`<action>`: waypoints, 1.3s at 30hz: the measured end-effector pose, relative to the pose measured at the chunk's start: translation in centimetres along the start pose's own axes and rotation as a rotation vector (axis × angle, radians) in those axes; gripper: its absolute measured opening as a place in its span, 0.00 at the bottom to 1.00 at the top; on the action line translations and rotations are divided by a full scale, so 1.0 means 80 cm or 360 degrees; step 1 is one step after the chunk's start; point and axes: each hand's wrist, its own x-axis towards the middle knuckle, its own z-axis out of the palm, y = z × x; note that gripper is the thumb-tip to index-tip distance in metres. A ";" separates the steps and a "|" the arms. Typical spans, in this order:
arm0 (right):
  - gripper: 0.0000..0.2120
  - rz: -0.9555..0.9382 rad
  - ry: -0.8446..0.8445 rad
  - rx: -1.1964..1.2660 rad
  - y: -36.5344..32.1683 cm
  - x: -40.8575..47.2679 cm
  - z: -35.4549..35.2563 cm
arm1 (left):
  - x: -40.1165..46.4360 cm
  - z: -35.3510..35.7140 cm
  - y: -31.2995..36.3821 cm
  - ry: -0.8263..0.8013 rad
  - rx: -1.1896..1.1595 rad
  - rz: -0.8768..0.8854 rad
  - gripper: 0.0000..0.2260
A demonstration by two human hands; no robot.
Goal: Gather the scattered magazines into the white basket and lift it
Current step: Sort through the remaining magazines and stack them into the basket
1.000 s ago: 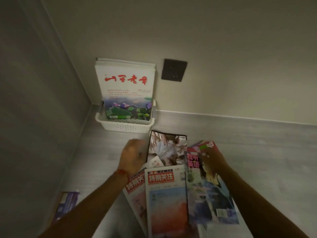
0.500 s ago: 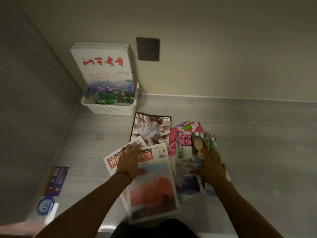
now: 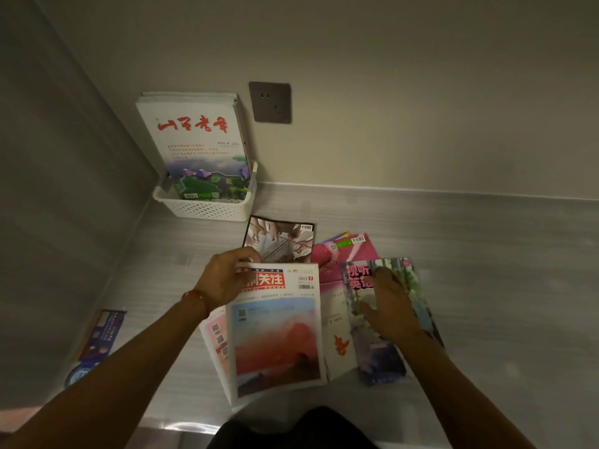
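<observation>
The left hand (image 3: 223,280) covers the red title's start on the white magazine (image 3: 275,328); the leaflet (image 3: 97,341) print is blurred.

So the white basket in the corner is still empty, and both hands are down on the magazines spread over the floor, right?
Not empty. The head view shows the white basket already holding magazines standing upright against the wall. The rest holds: the left hand and right hand are on the magazines spread over the floor.
</observation>
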 end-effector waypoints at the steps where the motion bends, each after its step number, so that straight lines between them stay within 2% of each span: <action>1: 0.26 -0.0081 0.0020 -0.0079 -0.009 0.007 0.003 | 0.005 0.000 0.003 0.0018 0.0035 -0.0014 0.10; 2: 0.28 -0.0133 -0.0047 -0.0168 -0.015 0.013 0.007 | 0.011 0.000 0.004 0.0038 0.0080 -0.0039 0.09; 5: 0.43 -0.0292 -0.0624 -0.0303 -0.014 0.019 0.027 | 0.023 0.001 -0.010 0.0112 0.0253 -0.0153 0.09; 7: 0.45 -0.0347 -0.0781 -0.0367 0.001 0.013 0.040 | 0.026 0.004 -0.026 0.0162 0.0289 -0.0254 0.12; 9: 0.43 -0.0241 -0.0703 -0.0327 0.022 0.003 0.042 | 0.025 0.013 -0.038 0.0143 0.0395 -0.0292 0.17; 11: 0.41 -0.0086 -0.0615 -0.0229 0.046 -0.009 0.033 | 0.019 0.028 -0.044 0.0060 0.0700 -0.0271 0.24; 13: 0.40 -0.0014 -0.0581 -0.0172 0.071 -0.018 0.020 | 0.007 0.049 -0.041 -0.0016 0.0923 -0.0119 0.29; 16: 0.37 0.0019 -0.0489 -0.0260 0.078 -0.019 0.008 | -0.014 0.101 -0.024 -0.0213 0.0864 0.0227 0.31; 18: 0.35 0.0068 -0.0380 -0.0294 0.061 -0.015 0.010 | -0.024 0.140 -0.011 -0.0375 0.0861 0.0307 0.32; 20: 0.36 0.0210 -0.0333 -0.0294 0.039 -0.008 0.014 | -0.028 0.169 -0.007 -0.0504 0.0918 0.0276 0.31; 24: 0.46 0.0473 -0.0371 -0.0427 0.027 0.009 0.013 | -0.037 0.184 -0.025 -0.0580 0.1119 0.0275 0.31; 29: 0.54 0.0401 -0.0526 -0.0322 0.070 0.011 -0.019 | -0.040 0.178 -0.027 -0.0592 0.1171 0.0275 0.30; 33: 0.48 0.0229 -0.0591 -0.0438 0.066 0.004 -0.017 | -0.042 0.181 -0.022 -0.0622 0.1191 0.0226 0.32; 39: 0.49 0.0633 -0.0489 -0.0495 0.042 0.003 0.000 | -0.036 0.182 -0.020 -0.0667 0.1222 0.0174 0.31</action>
